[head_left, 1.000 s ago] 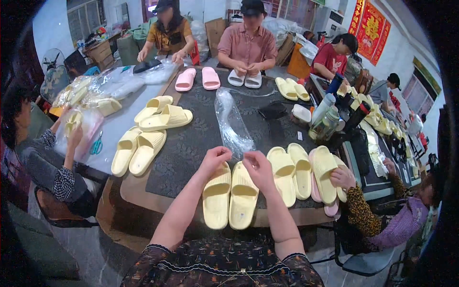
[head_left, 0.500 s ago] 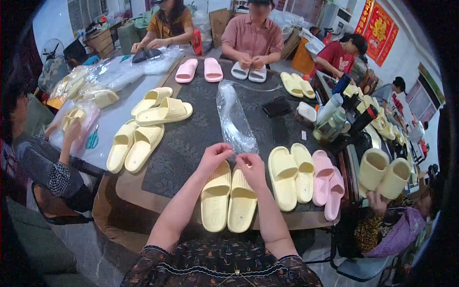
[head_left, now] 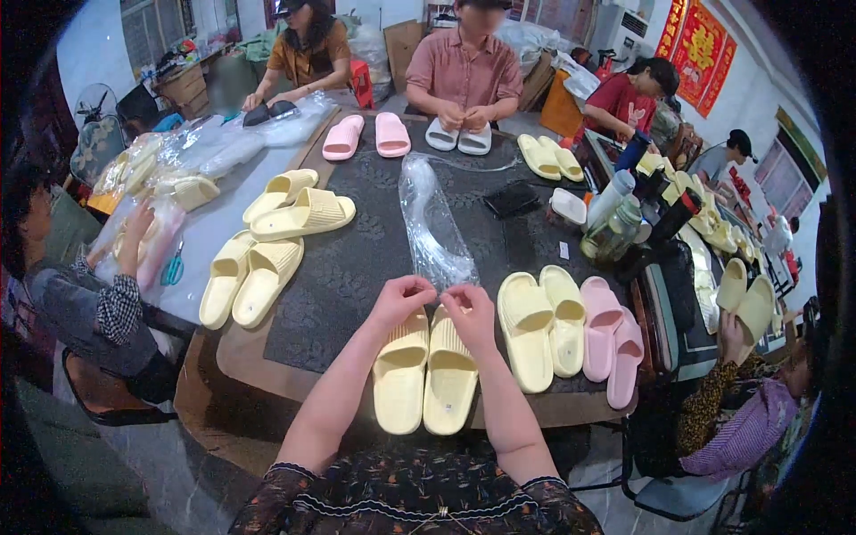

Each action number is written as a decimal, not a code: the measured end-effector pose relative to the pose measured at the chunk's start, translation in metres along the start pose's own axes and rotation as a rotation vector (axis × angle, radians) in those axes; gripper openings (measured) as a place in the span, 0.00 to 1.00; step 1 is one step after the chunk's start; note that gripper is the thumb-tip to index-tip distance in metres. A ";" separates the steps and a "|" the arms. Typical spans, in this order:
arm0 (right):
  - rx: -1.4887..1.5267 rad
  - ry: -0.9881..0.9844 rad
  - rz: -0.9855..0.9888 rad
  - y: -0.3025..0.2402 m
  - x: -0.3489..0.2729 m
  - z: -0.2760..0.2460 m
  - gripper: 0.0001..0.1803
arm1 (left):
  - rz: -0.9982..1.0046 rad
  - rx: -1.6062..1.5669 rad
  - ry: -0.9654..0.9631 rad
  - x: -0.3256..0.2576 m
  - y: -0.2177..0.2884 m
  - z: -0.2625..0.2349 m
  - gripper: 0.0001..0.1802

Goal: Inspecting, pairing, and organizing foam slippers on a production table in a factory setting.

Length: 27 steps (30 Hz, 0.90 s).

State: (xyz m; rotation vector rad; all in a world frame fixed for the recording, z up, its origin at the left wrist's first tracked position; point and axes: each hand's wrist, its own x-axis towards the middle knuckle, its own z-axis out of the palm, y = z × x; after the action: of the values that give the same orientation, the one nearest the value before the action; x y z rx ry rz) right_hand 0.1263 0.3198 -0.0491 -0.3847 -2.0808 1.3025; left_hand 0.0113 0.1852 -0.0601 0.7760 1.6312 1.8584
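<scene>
My left hand [head_left: 401,301] and my right hand [head_left: 468,312] are close together over the toe ends of a pair of pale yellow slide slippers [head_left: 399,392]. Thumbs and fingers are pinched on both sides; whatever lies between them is too small to make out. Just beyond my fingertips, a clear plastic bag [head_left: 430,214] holds a bundle of thin whitish strands, and a few loose strands trail from its far end. The yellow pair stands side by side at the table's near edge, soles down, their toe straps partly hidden by my hands.
Right of my hands stand another yellow pair [head_left: 528,334] and a pink pair [head_left: 610,330]. More yellow slippers [head_left: 303,214] lie to the left. A black wallet-like item [head_left: 511,201], a small tub [head_left: 568,207] and bottles [head_left: 615,223] stand farther right. Co-workers sit around the table.
My hands stay pinched in nearly the same place. At the right, a co-worker's yellow slippers have turned and shifted outward. The left co-worker's hand has risen slightly over the wrapped slippers.
</scene>
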 end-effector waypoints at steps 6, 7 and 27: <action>0.008 0.024 -0.013 0.002 -0.001 -0.001 0.07 | 0.027 -0.063 0.096 0.002 -0.004 0.001 0.08; 0.033 -0.002 -0.046 0.003 0.000 -0.002 0.08 | 0.003 -0.005 0.037 0.002 -0.004 0.000 0.08; -0.060 -0.039 -0.129 -0.002 0.001 -0.004 0.08 | -0.009 -0.018 0.062 0.003 -0.005 0.001 0.07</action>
State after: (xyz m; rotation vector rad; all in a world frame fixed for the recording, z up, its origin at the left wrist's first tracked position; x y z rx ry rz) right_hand 0.1285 0.3222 -0.0458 -0.2481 -2.1432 1.1830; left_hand 0.0105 0.1884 -0.0646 0.7081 1.6512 1.9055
